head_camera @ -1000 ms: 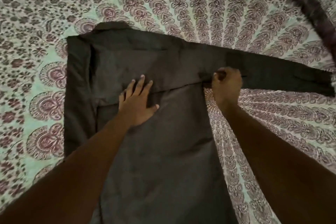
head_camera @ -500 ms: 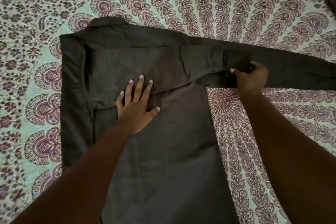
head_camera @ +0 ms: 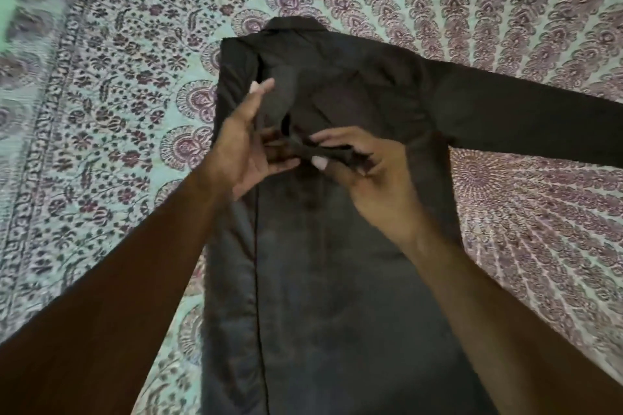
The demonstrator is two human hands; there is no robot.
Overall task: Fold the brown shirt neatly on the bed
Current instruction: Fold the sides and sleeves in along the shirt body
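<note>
Head view: both hands pinch smooth brown shirt (head_camera: 337, 280) cuff (head_camera: 323, 152) on patterned bedspread (head_camera: 118, 94).

Single head view, looking steeply down, close over bed (head_camera: 141, 84)

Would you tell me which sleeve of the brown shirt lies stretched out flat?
The right sleeve, extended across the bedspread; the other is folded in under both hands.
</note>
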